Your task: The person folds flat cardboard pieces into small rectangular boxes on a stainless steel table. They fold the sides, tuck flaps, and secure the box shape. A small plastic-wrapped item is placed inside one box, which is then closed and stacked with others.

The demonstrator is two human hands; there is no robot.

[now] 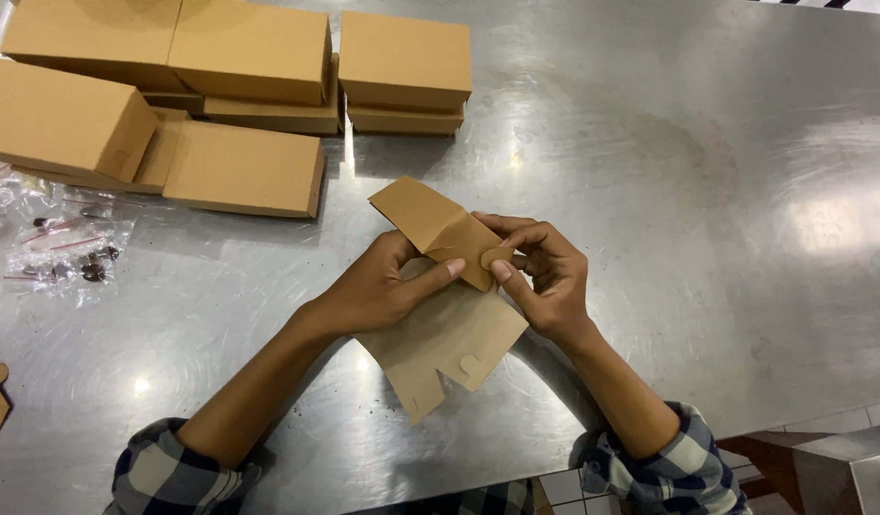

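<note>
A flat, unfolded brown cardboard box blank (449, 334) lies near the front middle of a steel surface (669, 191), partly lifted in both hands. Its long axis runs from the upper left, away from the person, down toward the near edge, slightly right. It is plain kraft card with creased panels, a folded flap raised at the far end, a small round tab near the middle and a curved slot cut near the lower edge.

The left hand (378, 286) has its grip closed on the blank, thumb pressing the folded panel. The right hand (545, 277) pinches the round tab between thumb and forefinger.

Finished brown boxes (239, 86) are stacked at the far left, well apart. Clear plastic bags of small parts (58, 248) lie at the left edge. The right half of the surface is open; the near edge sits just below the forearms.
</note>
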